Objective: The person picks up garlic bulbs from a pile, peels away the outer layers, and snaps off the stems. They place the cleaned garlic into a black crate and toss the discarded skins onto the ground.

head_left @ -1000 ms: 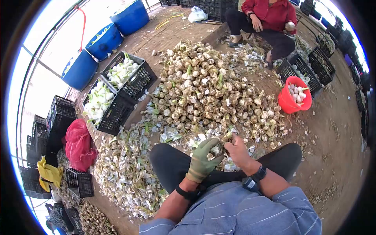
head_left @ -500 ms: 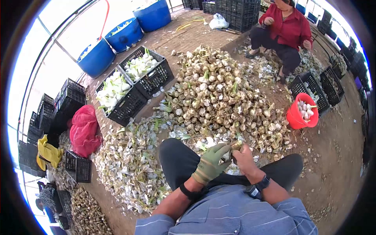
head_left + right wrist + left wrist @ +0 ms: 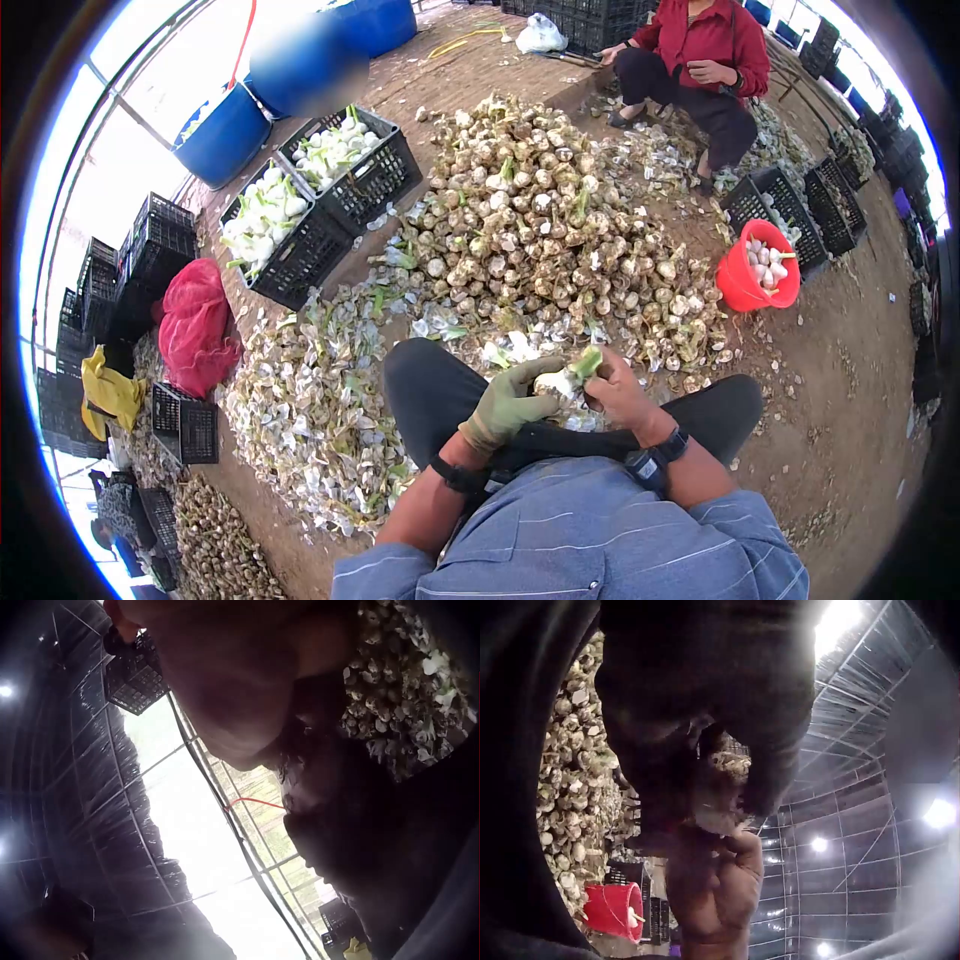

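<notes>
In the head view my left hand [image 3: 508, 408], in a green work glove, grips a garlic bulb [image 3: 556, 383] over my lap. White skin shows on the bulb, and its short green stem [image 3: 588, 361] points up and right. My bare right hand [image 3: 622, 396] pinches the bulb at the stem side, thumb against it. From the left wrist the glove [image 3: 705, 682] is a dark shape, with the right hand [image 3: 714, 892] meeting it below. Shadow hides most of the bulb in the right wrist view. A heap of unpeeled garlic [image 3: 545, 225] lies just in front of my legs.
Peeled skins [image 3: 315, 420] spread at left. Two black crates [image 3: 365, 185] hold white trimmed garlic. A red bucket [image 3: 742, 285] with bulbs stands at right. Pink netting [image 3: 198, 325] lies far left, blue tubs [image 3: 225, 140] stand behind, and another person [image 3: 705, 60] sits across the heap.
The bulb has turned in my hands; its white side and green stem now show more clearly. My hands have drawn slightly apart. The seated person's arms have moved, and the head view has shifted.
</notes>
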The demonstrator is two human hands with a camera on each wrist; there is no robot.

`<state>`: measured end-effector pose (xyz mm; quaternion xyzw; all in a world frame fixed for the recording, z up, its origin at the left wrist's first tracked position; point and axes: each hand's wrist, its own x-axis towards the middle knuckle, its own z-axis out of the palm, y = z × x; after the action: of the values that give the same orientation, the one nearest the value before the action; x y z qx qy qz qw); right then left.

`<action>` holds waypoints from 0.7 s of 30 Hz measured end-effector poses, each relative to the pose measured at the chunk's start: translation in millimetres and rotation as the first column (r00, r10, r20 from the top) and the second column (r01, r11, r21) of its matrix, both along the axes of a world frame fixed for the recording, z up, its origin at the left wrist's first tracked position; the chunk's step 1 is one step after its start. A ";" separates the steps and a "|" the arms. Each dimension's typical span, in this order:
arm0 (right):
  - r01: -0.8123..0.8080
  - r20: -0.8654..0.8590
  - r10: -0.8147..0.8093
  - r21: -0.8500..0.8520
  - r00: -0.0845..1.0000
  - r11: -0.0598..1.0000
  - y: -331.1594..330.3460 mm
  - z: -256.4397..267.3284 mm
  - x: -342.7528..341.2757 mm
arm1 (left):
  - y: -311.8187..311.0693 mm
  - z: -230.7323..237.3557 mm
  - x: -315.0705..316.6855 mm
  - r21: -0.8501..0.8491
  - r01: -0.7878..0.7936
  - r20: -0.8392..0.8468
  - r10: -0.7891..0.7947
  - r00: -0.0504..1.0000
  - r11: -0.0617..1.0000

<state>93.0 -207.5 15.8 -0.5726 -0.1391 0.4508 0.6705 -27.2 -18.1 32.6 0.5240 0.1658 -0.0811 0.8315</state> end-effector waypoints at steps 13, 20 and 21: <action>0.071 0.489 -0.011 -0.103 0.872 0.992 21.6 4.4 -10.4 | -5.6 -28.0 7.9 -0.373 -0.283 -0.014 0.300 0.954 0.883; 0.058 0.827 0.014 -0.056 0.562 0.997 23.3 3.0 -6.7 | -6.4 -56.2 0.4 -0.592 -0.196 -0.037 0.216 0.976 0.782; 0.035 0.833 0.030 -0.059 0.552 0.998 24.3 7.3 -6.7 | -7.2 -50.9 1.7 -0.539 -0.206 0.001 0.246 0.969 0.816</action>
<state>86.3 -183.1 23.1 -0.7405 -0.4235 0.1299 0.5054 -25.5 -25.3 -18.3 0.2504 0.1683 -0.0064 0.9534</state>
